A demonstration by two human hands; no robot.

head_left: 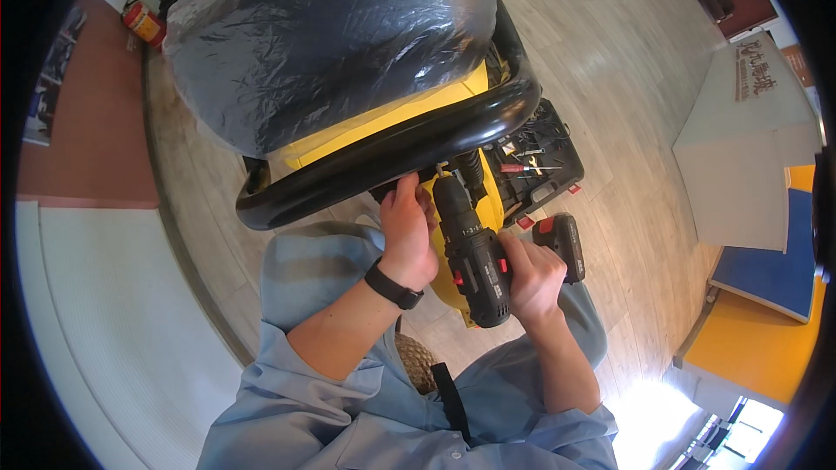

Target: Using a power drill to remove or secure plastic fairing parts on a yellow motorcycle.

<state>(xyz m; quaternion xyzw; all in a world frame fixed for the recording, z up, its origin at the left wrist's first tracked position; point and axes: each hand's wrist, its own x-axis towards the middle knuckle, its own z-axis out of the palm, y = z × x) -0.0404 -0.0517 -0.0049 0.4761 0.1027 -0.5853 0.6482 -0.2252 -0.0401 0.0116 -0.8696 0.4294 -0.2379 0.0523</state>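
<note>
A black cordless drill (470, 261) with red switches is held in my right hand (531, 283), its bit tip up at the underside of a thick black tubular bar (392, 144). My left hand (409, 226) has its fingers curled just beneath that bar, left of the drill's chuck; what they grip is partly hidden. The bar belongs to a yellow machine (488, 191), whose upper part is covered by a dark seat (322, 35) wrapped in clear plastic.
An open black toolbox (562, 157) with screwdrivers lies right of the machine. A red fire extinguisher (144, 22) stands by the curved wall at upper left. A pale counter (731, 191) and blue and orange furniture (758, 331) are on the right. Wood-look floor (601, 61) surrounds the machine.
</note>
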